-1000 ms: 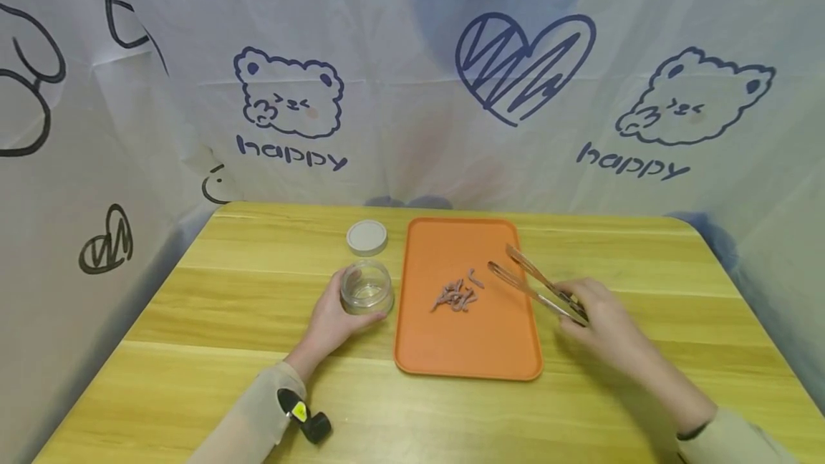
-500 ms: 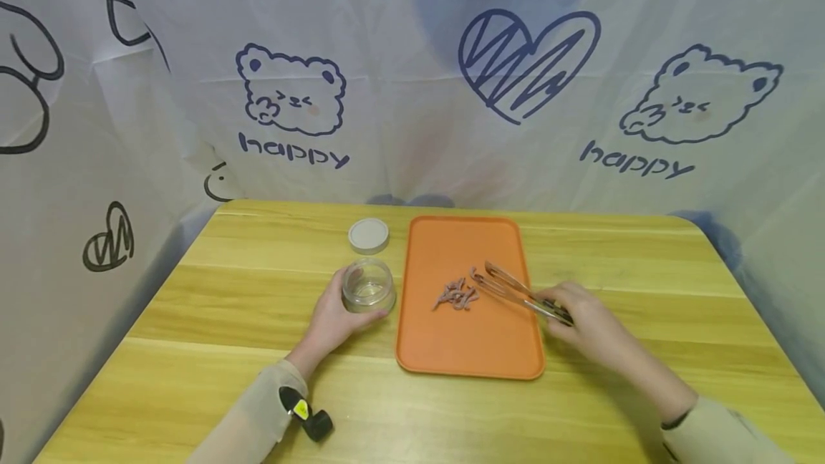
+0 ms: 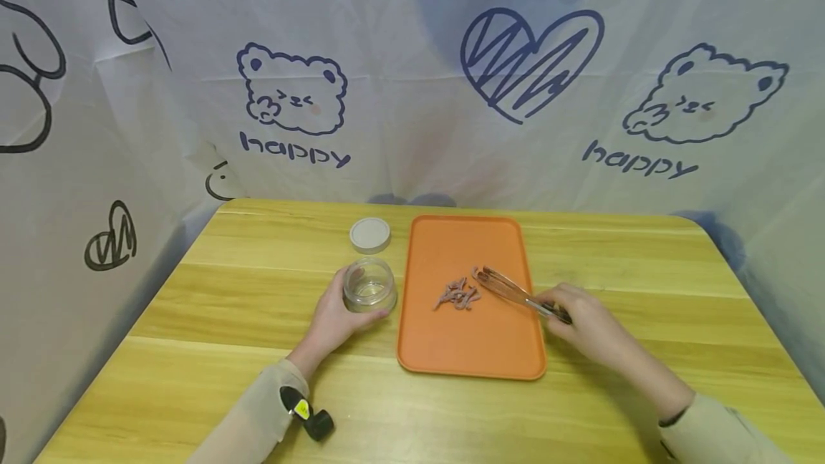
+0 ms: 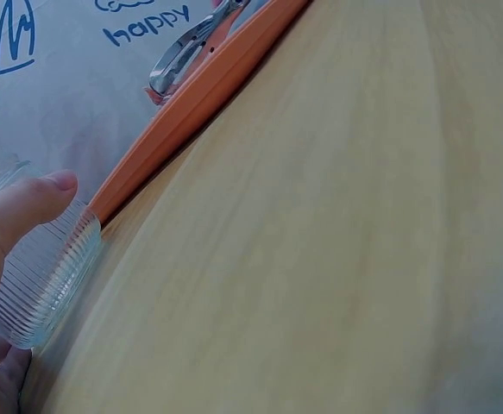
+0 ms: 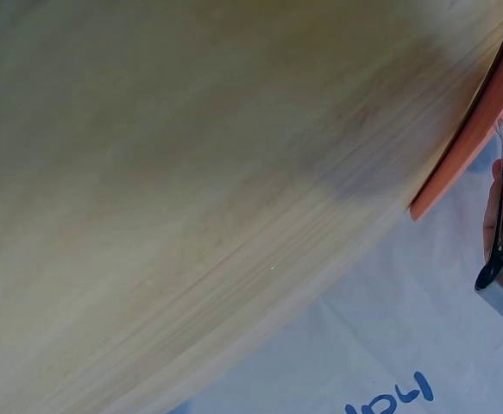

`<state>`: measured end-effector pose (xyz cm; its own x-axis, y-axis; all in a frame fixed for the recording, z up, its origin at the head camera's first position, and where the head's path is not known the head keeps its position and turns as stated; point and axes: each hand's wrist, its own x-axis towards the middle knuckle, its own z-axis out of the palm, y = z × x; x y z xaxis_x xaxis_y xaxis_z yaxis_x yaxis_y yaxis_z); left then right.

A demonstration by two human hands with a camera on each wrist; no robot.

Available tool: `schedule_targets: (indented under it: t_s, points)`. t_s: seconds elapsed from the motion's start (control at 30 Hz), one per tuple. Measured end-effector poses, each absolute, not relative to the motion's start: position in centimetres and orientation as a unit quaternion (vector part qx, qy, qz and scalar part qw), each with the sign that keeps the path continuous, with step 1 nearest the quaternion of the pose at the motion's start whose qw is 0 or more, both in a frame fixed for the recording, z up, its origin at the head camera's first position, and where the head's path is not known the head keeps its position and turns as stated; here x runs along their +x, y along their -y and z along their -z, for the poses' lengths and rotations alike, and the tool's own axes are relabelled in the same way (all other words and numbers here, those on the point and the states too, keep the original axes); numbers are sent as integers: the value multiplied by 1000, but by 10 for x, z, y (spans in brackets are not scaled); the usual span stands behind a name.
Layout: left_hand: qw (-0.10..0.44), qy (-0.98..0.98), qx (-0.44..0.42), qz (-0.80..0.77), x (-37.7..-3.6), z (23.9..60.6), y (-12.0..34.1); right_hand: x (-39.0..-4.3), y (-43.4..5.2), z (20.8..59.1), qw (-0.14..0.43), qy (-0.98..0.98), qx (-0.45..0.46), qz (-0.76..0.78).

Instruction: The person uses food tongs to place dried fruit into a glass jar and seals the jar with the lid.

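Note:
In the head view my left hand [image 3: 330,326] holds a clear glass jar [image 3: 369,291], uncapped, on the table left of the orange tray [image 3: 470,349]. The left wrist view shows the thumb along the ribbed side of the jar [image 4: 48,272]. My right hand [image 3: 591,322] grips metal tongs [image 3: 510,291] that reach over the tray's right edge. Their tips are close together at a small brownish-pink worm-like piece [image 3: 475,272]; whether they pinch it I cannot tell. A pile of several such pieces [image 3: 459,297] lies just left of it.
Behind the jar a round white lid [image 3: 370,234] lies on the wooden table [image 3: 619,256]. A patterned cloth [image 3: 412,127] hangs along the table's far side. The tray's raised rim [image 4: 182,129] stands beside the jar.
My right hand has moved the tongs left and over the tray to the lone worm-like piece. The tongs' arms have come together. My left hand keeps holding the jar in place.

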<state>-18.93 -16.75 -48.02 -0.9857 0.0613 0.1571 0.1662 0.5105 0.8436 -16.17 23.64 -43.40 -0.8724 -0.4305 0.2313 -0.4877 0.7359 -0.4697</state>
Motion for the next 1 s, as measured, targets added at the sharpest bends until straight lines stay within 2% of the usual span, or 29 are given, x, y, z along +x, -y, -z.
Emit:
schedule_targets:
  t_s: [0.4,1.0]
  points:
    - [57,867,-68,491,-189,480,167,-164,-237,435,55,929,253,-264]
    - [50,865,-64,495,-190,483,167,-163,-241,442,96,917,251,-294]
